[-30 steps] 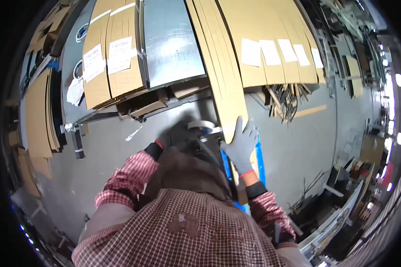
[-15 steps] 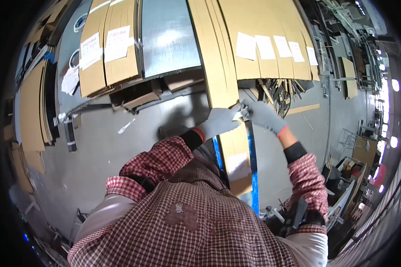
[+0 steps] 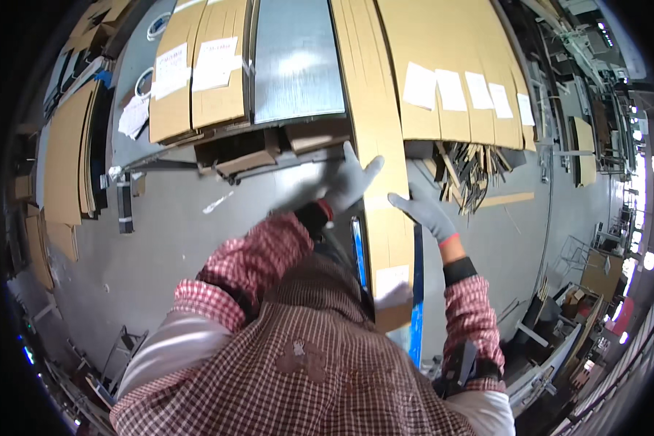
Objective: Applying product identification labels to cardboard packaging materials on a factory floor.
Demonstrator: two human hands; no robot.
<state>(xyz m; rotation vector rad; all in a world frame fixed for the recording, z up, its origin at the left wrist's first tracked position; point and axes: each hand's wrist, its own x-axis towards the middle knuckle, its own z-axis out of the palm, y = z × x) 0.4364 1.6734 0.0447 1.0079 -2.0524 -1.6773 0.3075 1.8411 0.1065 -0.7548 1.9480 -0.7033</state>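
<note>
A long narrow cardboard-wrapped pack [image 3: 376, 138] runs from my chest up toward the stacked packs at the top. My left hand [image 3: 345, 183], in a grey glove, presses flat against its left edge. My right hand [image 3: 423, 209], also gloved in grey, grips its right edge a little lower. A white label [image 3: 392, 280] sits near the pack's near end. A blue bar [image 3: 416, 320] shows beside and under the pack's lower part.
Flat cardboard packs with white labels [image 3: 458, 91] and a grey metal sheet [image 3: 294, 65] lie ahead. More cardboard leans at the left [image 3: 65, 160]. Scrap strips [image 3: 465, 171] litter the grey floor at right. Metal frames [image 3: 545, 363] stand at lower right.
Both hands slid up along the long pack and now sit on its two edges; the view has tilted so the pack reaches closer to my chest.
</note>
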